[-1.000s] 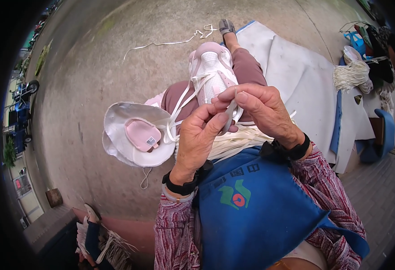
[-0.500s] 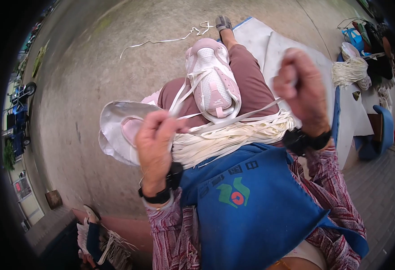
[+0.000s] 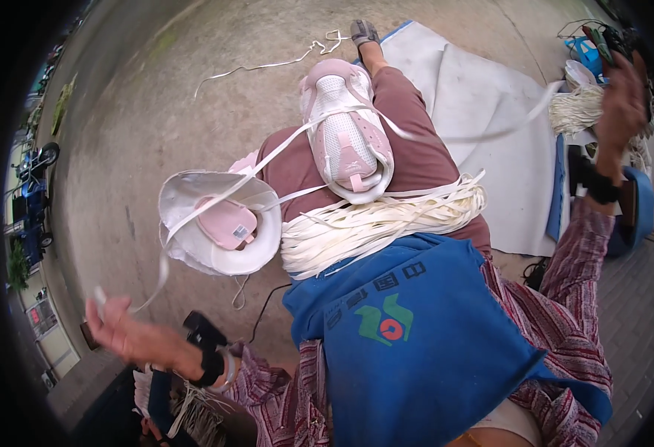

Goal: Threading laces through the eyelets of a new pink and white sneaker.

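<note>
A pink and white sneaker [image 3: 338, 112] lies on my lap, toe pointing away from me. A flat white shoelace [image 3: 286, 145] crosses its upper, with ends running out to both sides. Far out at the lower left, my left hand [image 3: 137, 335] pinches one end, its fingers partly blurred. My right hand [image 3: 621, 112] is out at the far right, blurred, with the other end stretched toward it; its fingertips are hard to make out. A bundle of white laces [image 3: 379, 227] lies across my lap, between the sneaker and a blue apron [image 3: 431, 320].
Left of the laces sits a white, bowl-shaped holder [image 3: 174, 216] with a pink insole-like piece [image 3: 226, 221] inside. A loose lace [image 3: 267, 65] lies on the concrete floor. Pale sheeting [image 3: 483, 104] spreads at right, near another lace bundle [image 3: 576, 112] and a blue chair [image 3: 639, 212].
My hands have swung widely apart, left hand down and leftward, right hand up and rightward. The lace ends are drawn out to both sides and now cross higher on the sneaker.
</note>
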Available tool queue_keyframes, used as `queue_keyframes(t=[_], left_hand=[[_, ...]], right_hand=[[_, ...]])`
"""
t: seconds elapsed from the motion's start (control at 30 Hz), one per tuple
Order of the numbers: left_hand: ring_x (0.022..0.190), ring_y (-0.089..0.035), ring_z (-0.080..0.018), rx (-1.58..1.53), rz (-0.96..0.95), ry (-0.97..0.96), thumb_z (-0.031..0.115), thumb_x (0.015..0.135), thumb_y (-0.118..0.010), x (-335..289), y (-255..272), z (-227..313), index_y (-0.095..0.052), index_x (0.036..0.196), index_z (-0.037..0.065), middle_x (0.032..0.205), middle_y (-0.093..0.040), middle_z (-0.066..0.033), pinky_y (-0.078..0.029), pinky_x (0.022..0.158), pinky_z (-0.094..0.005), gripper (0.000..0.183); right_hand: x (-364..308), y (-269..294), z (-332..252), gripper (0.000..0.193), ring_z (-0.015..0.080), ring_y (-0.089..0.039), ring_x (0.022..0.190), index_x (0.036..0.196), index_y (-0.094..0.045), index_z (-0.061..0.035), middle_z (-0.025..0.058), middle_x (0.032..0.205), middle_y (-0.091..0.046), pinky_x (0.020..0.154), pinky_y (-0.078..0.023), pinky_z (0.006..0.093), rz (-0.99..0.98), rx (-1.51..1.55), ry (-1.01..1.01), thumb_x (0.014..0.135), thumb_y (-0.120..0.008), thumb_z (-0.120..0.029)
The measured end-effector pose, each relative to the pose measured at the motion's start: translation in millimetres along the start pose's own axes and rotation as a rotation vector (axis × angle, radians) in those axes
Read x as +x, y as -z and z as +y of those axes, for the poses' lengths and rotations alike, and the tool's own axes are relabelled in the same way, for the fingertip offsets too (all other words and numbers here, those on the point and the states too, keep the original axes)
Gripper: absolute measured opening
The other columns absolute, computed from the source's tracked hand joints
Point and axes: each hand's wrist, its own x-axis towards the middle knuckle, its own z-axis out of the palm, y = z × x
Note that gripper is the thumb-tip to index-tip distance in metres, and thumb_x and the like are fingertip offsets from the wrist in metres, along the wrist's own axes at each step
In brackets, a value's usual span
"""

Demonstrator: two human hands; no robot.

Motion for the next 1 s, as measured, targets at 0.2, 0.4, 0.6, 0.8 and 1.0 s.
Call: queue_keyframes(t=[0.2,0.4,0.6,0.8,1.0], left_hand=[[0.068,-0.054,-0.0055,-0.557,-0.803,0.448,0.008,0.095,-0.050,-65.6,-136.2,79.1,-0.060,0.113,-0.003,0.085,-0.061,-0.0037,-0.045,0.062,-0.0191,0.023],[0.082,-0.065,-0.0270,-0.230,-1.036,0.089,0.020,0.095,-0.054,-111.6,-223.3,59.2,-0.061,0.108,-0.001,0.092,-0.066,-0.0162,-0.050,0.073,-0.0353,0.026],[0.078,-0.065,-0.0269,-0.218,-1.212,0.243,0.022,0.094,-0.056,-113.2,-245.5,64.9,-0.062,0.099,-0.002,0.084,-0.066,-0.0167,-0.049,0.071,-0.0362,0.025],[0.064,-0.060,-0.0176,-0.243,-1.304,0.380,0.022,0.089,-0.064,-109.8,-243.5,52.5,-0.062,0.088,-0.001,0.067,-0.062,-0.0106,-0.046,0.061,-0.0313,0.023],[0.063,-0.058,-0.0172,-0.294,-1.312,0.236,0.020,0.086,-0.065,-102.7,-241.5,54.0,-0.063,0.085,0.000,0.070,-0.063,-0.0093,-0.046,0.061,-0.0303,0.021]], right_hand=[[-60.8,-82.1,-184.6,0.019,0.0286,-0.063,0.080,0.102,-0.068,-0.0035,0.0147,0.090,-0.064,0.073,-0.050,0.0364,-0.750,0.706,-0.147,0.085,-0.059,-0.009],[-94.1,-128.0,-237.2,0.020,0.0350,-0.061,0.079,0.101,-0.065,-0.0018,0.0176,0.088,-0.059,0.070,-0.049,0.0415,-0.856,0.671,-0.094,0.084,-0.061,-0.013],[-98.3,-135.3,-238.4,0.014,0.0353,-0.061,0.079,0.093,-0.063,-0.0024,0.0166,0.088,-0.058,0.072,-0.049,0.0422,-0.916,0.585,-0.149,0.083,-0.059,-0.012],[-83.7,-135.2,-235.4,0.009,0.0344,-0.061,0.076,0.087,-0.060,-0.0032,0.0144,0.085,-0.057,0.069,-0.049,0.0417,-0.871,0.638,-0.073,0.080,-0.057,-0.008],[-66.3,-143.7,-224.7,0.011,0.0351,-0.061,0.072,0.079,-0.060,0.0004,0.0172,0.079,-0.062,0.063,-0.048,0.0431,-0.997,0.647,0.047,0.076,-0.055,-0.009]])
